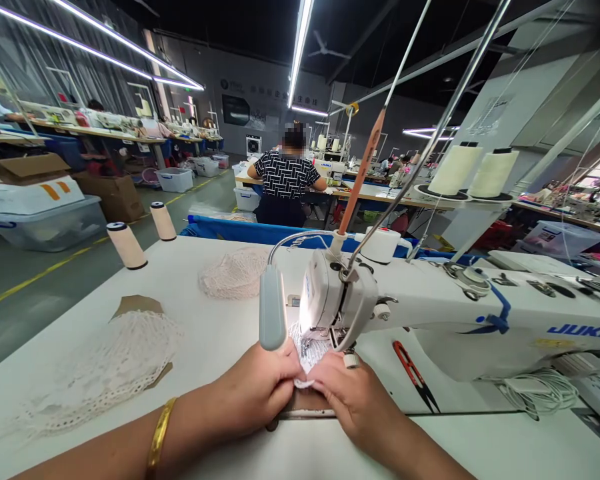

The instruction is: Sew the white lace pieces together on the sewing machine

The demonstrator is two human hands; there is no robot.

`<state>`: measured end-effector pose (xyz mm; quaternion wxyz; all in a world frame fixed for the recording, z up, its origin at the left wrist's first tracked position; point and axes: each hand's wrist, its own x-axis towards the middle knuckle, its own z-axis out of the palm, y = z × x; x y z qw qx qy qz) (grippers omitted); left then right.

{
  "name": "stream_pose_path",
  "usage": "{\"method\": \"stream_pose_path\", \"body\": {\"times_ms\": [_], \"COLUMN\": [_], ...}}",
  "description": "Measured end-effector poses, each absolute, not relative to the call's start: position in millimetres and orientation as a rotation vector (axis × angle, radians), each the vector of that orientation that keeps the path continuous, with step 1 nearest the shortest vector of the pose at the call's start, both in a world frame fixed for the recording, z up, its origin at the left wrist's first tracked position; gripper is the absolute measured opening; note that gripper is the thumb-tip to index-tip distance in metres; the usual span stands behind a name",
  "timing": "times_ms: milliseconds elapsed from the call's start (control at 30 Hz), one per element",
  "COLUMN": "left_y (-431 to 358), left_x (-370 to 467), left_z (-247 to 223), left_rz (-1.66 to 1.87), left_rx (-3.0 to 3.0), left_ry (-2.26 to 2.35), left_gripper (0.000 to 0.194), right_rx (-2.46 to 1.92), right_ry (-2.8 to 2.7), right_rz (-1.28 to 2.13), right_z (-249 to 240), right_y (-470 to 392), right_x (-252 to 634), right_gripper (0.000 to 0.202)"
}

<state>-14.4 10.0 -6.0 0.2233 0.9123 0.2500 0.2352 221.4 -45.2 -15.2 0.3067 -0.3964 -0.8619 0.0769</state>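
Evidently the white lace piece (309, 359) lies just below the centre of the frame, under the needle end of the sewing machine (325, 293); it looks narrow and bunched, openwork in texture, with a curled edge showing between the thumbs, and much of it is hidden by the fingers and the machine; at the left of the frame a larger lace heap (110, 367) spreads loosely over the counter (200, 333), its border pierced with small holes, brown material (137, 305) showing from beneath it; a smaller lace heap (235, 272) sits left of the machine, near the far edge; two pale thread cones (127, 247) stand at the upper left corner of the counter; the grey lamp (273, 308) on its bent neck hangs directly above the left hand (267, 377), and the machine's head rises over the lace, so these two crowd the space in front; red-and-black snips (415, 373) rest right of the right hand (357, 393), with a coil of pale cable (543, 393) farther right; a person in a patterned top (287, 175) sits beyond, back turned; the left forearm, wearing a gold bangle (160, 433), reaches in from the lower left, the right from the lower right; both hands meet palm down, each grip closed, fingertips pinching the lace piece.
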Motion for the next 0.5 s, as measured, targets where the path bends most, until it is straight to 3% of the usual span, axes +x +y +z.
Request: {"method": "stream_pose_path", "body": {"times_ms": [200, 500], "left_y": [-8.4, 3.6], "left_x": [-18.6, -16.3], "left_z": [-5.0, -8.6], "left_rz": [0.744, 0.885], "left_rx": [2.756, 2.807], "left_ry": [0.541, 0.546], "left_gripper": [0.026, 0.022], "right_rx": [-1.036, -1.047], "right_ry": [-2.515, -2.393], "right_rz": [0.147, 0.056], "right_z": [-13.6, -18.5], "right_y": [-58.2, -52.6], "right_x": [228.9, 227.9], "right_gripper": [0.010, 0.021]}}
